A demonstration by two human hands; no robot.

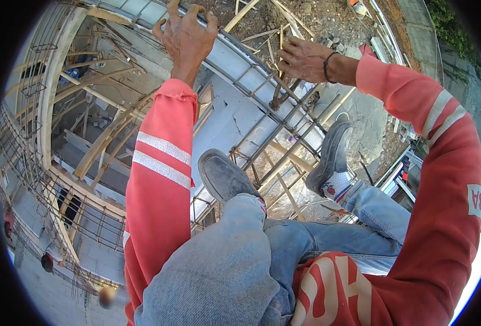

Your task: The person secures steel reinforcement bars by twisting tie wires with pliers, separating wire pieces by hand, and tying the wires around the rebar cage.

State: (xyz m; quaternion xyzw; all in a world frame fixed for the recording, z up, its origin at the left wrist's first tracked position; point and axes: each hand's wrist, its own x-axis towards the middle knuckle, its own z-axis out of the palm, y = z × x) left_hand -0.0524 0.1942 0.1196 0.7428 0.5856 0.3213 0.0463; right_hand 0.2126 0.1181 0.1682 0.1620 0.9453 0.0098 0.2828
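My left hand [189, 37] is at the top, its fingers bent over a dark steel bar of the long rebar cage [238, 76]. The cage runs diagonally down past my shoes. Right of it, my right hand [304, 58] has its fingers curled inward beside a thin upright rod [281, 48]. What those fingers hold, if anything, is hidden. Rusty, dark bar ends [277, 98] stick up just below this hand. My left shoe [224, 175] is by the cage, and my right shoe [330, 157] is on its other side.
Far below lie rubble and loose timber [305, 30]. Curved wooden poles [107, 138] and planks stand in the sunken room at left. Another rebar cage [88, 217] edges that room. People [48, 261] are at the lower left. A concrete surface [232, 117] lies beneath my cage.
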